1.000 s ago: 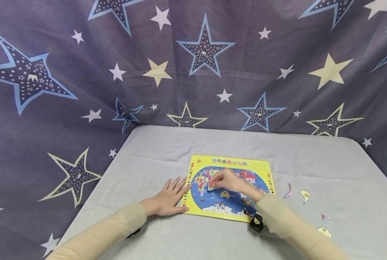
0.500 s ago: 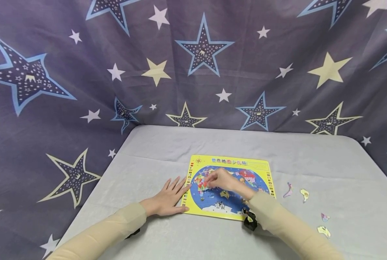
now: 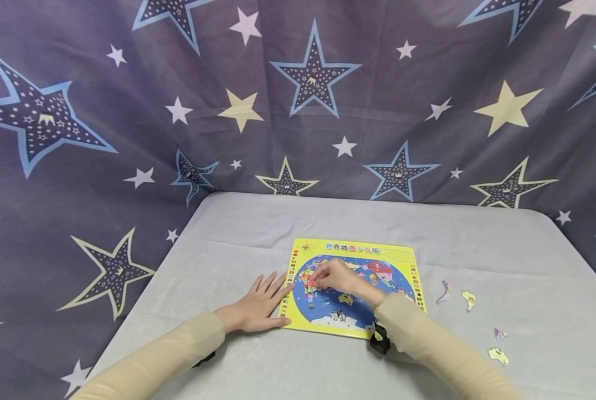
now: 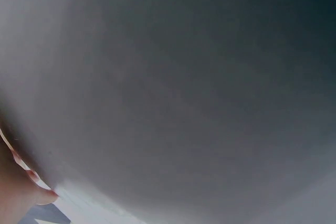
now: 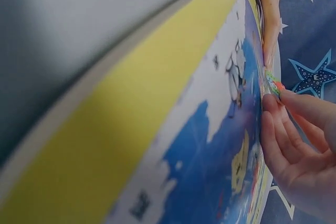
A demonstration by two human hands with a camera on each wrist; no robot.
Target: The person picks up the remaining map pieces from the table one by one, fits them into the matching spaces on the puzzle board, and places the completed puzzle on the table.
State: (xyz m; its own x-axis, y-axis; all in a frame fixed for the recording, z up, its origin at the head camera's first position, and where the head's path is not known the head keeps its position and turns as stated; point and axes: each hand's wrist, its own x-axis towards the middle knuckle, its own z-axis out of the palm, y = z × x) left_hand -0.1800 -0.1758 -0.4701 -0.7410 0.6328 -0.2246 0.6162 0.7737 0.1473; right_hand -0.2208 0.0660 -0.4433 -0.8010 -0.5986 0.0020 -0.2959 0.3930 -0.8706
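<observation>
A world map puzzle board (image 3: 328, 329) with a yellow border and blue ocean lies on the table. My right hand (image 3: 339, 276) is over the map's left part. It pinches a small red and green puzzle piece (image 5: 274, 83) between thumb and fingers, tilted close to the board in the right wrist view. Fingers mostly cover that piece in the head view. My left hand (image 3: 256, 307) lies flat with spread fingers, its fingertips and thumb touching the board's left border. Only part of the left hand (image 4: 21, 198) shows at the left wrist view's lower left corner.
Several loose puzzle pieces lie right of the board, among them a purple curved piece (image 3: 443, 293) and a pale yellow piece (image 3: 498, 356). A grey cloth covers the table (image 3: 248, 222). Behind it hangs a dark curtain with stars (image 3: 358, 128).
My right hand has moved left across the map with the puzzle piece, toward the red area at the map's left side. The left hand stays in place.
</observation>
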